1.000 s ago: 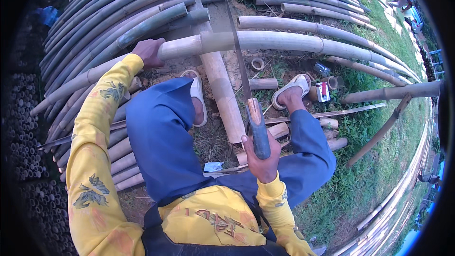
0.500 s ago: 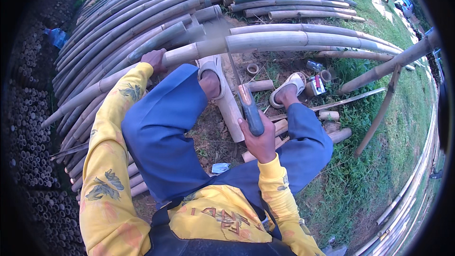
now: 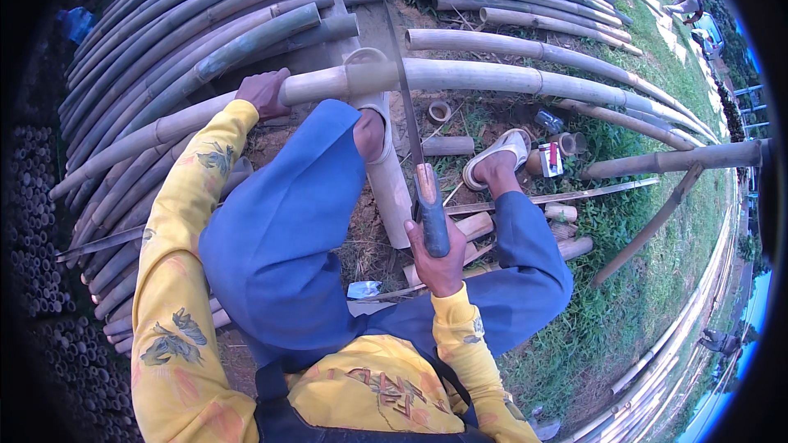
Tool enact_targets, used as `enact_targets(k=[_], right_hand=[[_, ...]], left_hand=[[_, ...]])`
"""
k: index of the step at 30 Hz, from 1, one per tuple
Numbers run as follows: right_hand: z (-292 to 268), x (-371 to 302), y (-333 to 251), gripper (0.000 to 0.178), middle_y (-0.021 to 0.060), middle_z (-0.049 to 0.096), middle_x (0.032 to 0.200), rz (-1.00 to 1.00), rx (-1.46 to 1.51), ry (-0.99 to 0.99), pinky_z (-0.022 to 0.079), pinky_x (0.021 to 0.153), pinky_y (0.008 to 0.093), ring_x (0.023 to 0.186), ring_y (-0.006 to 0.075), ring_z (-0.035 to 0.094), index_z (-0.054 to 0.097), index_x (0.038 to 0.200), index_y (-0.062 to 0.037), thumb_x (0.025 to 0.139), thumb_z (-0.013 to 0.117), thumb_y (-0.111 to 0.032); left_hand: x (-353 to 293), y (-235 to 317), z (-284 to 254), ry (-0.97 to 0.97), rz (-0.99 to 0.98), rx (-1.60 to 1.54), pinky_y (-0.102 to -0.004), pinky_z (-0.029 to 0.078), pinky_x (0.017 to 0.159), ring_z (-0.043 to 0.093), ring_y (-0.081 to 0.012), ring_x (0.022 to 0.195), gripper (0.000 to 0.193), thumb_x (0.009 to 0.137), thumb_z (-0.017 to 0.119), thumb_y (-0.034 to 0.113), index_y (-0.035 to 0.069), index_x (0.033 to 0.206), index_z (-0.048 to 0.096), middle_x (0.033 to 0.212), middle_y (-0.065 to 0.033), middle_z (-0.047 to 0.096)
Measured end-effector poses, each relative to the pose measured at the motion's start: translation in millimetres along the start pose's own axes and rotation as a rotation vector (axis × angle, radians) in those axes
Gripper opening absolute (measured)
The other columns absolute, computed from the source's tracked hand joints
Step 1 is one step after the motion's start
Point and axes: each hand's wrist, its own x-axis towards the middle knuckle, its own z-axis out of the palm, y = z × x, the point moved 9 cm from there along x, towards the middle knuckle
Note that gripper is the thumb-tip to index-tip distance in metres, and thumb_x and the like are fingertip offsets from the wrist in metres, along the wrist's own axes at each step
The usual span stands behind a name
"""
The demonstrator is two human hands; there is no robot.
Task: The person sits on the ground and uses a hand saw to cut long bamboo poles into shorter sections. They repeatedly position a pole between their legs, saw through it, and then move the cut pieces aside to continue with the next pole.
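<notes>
A long pale bamboo pole (image 3: 492,76) lies crosswise in front of me. My left hand (image 3: 263,94) is closed around its left part, near a node. My right hand (image 3: 439,261) grips the dark handle of a hand saw (image 3: 406,107). The saw's long narrow blade points away from me and crosses the pole just right of a blurred patch. How deep the blade sits in the bamboo I cannot tell. A thick bamboo piece (image 3: 387,197) lies under the pole, by my left foot. Between my feet are a cut bamboo ring (image 3: 439,111) and a short bamboo length (image 3: 447,146).
Stacked bamboo poles (image 3: 205,8) fill the left and far side. Many short cut pieces (image 3: 37,230) are piled at far left. A slanted bamboo post (image 3: 673,160) stands at right. A small red-and-white box (image 3: 551,160) is beside my right foot. People are in the distance.
The saw and my right hand have drawn a little toward me; more of the blade shows beyond the pole. My left hand keeps its grip. The view has shifted slightly.
</notes>
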Motion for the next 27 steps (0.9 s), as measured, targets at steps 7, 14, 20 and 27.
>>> enact_targets(k=[7,14,20,27], right_hand=[[-21,-23,-31,0.023,0.0064,0.064,0.076,-0.02,-0.071,0.01,0.049,0.065,0.0285,0.067,0.0125,0.057,0.068,0.113,0.0021,0.094,0.075,-0.009],[-20,-23,-39,0.027,0.0094,0.068,0.079,-0.024,-0.174,-0.003,0.051,0.065,0.0292,0.063,0.0181,0.061,0.069,0.116,0.0023,0.092,0.075,-0.006],[-46,-43,-25,0.013,0.0079,0.064,0.076,0.023,-0.147,0.082,0.049,0.063,0.0303,0.063,0.017,0.058,0.067,0.102,0.0022,0.092,0.072,-0.004],[-32,-16,-50,0.014,-0.0022,0.055,0.07,-0.09,-0.108,0.076,0.04,0.053,0.0242,0.06,0.0056,0.048,0.06,0.088,-0.001,0.094,0.072,-0.003]], left_hand=[[-10,-10,3,0.029,0.026,0.024,-0.0489,0.057,0.086,0.071,-0.0394,0.097,0.055,0.071,0.084,0.038,0.007,0.108,0.059,0.102,-0.0188,0.072],[-6,-7,-4,-0.067,-0.035,0.014,-0.0496,0.057,0.085,0.071,-0.0402,0.097,0.056,0.07,0.084,0.04,0.006,0.108,0.062,0.101,-0.0205,0.073],[-7,29,4,0.011,-0.001,-0.03,-0.0504,0.057,0.084,0.072,-0.0408,0.094,0.059,0.074,0.081,0.05,0.004,0.106,0.064,0.098,-0.0221,0.074],[-5,16,2,-0.033,-0.033,-0.036,-0.0487,0.058,0.086,0.072,-0.0404,0.096,0.065,0.076,0.078,0.058,0.003,0.108,0.066,0.1,-0.0227,0.074]])
